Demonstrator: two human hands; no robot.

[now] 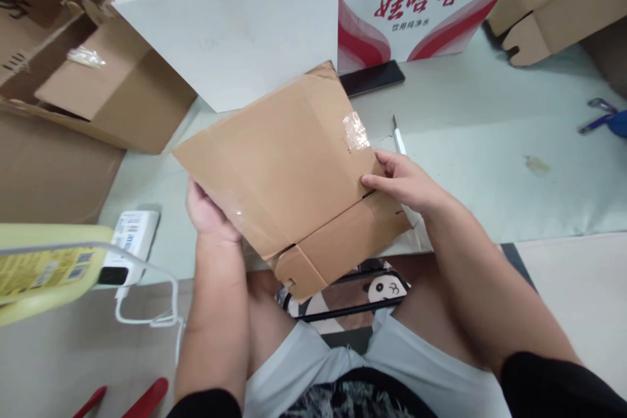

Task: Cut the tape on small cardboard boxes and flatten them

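Note:
I hold a flattened brown cardboard box (289, 163) tilted above the table edge and my lap. My left hand (208, 212) grips its left lower edge from behind, fingers hidden under the cardboard. On the box's right side my right hand (401, 179) pinches the edge where a flap folds. A patch of clear tape (356, 130) sticks near the box's upper right corner. A small flap (294, 271) hangs at the bottom.
A white box with red print (416, 6) and a plain white box (235, 32) stand behind. Open brown cartons (102, 88) sit left, another (553, 0) right. A dark phone (372, 77), white knife (398, 137), power bank with cable (130, 241), yellow container (44, 271), blue-handled scissors (605, 119) lie around.

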